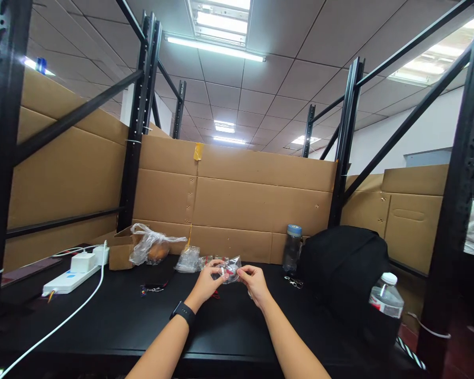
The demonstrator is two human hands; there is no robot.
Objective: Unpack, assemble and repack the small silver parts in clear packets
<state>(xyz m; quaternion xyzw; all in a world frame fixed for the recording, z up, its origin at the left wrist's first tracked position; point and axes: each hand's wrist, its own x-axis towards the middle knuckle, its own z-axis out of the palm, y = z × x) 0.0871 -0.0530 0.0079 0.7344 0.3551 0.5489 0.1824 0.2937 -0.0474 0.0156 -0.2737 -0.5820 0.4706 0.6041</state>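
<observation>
Both hands meet over the middle of the black table [142, 326]. My left hand [208, 281], with a black watch on its wrist, pinches a small clear plastic bag [233, 267] from the left. Red and shiny bits show inside it; their kind is too small to tell. My right hand [255, 284] has its fingers closed at the bag's right edge. Just behind my left hand lies a pile of clear plastic bags [188, 260]. A small red thing [215, 295] lies on the table under my hands, partly hidden.
Left: a power strip [65, 282] with a white cable, a tied bag of orange round things [157, 251], and a keychain [154, 288]. Right: a blue-lidded bottle [292, 248], metal chain [293, 282], black backpack [335, 263] and water bottle [387, 295]. Cardboard [237, 205] walls the back.
</observation>
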